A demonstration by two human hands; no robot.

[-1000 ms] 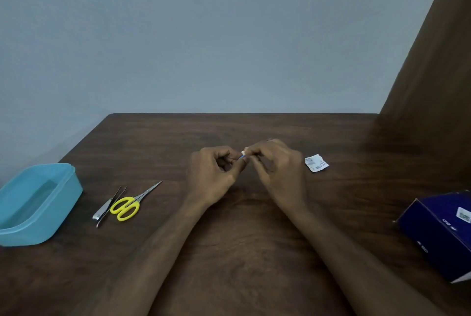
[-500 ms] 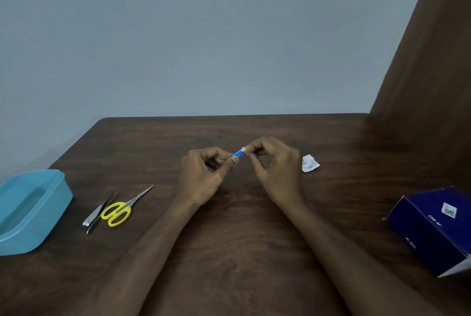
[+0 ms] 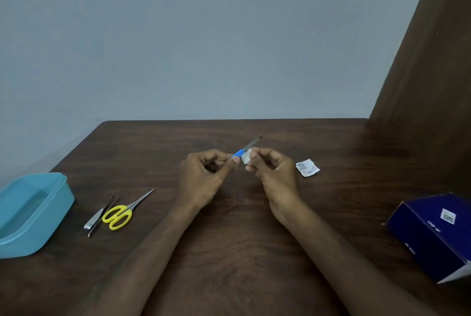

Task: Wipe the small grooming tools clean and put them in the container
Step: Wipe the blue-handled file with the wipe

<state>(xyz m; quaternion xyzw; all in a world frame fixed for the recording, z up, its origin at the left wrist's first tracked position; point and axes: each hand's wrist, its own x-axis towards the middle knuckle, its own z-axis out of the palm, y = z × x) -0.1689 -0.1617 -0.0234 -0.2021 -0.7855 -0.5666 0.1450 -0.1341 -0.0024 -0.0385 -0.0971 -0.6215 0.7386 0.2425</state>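
Note:
My left hand (image 3: pixel 204 175) pinches the blue handle of a nail file (image 3: pixel 246 149) whose grey blade points up and away to the right. My right hand (image 3: pixel 272 175) pinches a small white wipe pad (image 3: pixel 246 157) against the file, just past the blue handle. Yellow-handled scissors (image 3: pixel 122 212) lie on the table to the left, with metal tweezers (image 3: pixel 100 215) beside them. A light blue plastic container (image 3: pixel 33 213) sits open at the table's left edge.
A torn white wipe wrapper (image 3: pixel 307 168) lies to the right of my hands. A dark blue box (image 3: pixel 433 234) lies at the right edge of the dark wooden table (image 3: pixel 229 252). A brown wall panel (image 3: pixel 433 73) rises at the right.
The file's blade has come into view, now sticking out beyond my fingers. The white pad sits near the blue handle. The view has shifted a little to the right.

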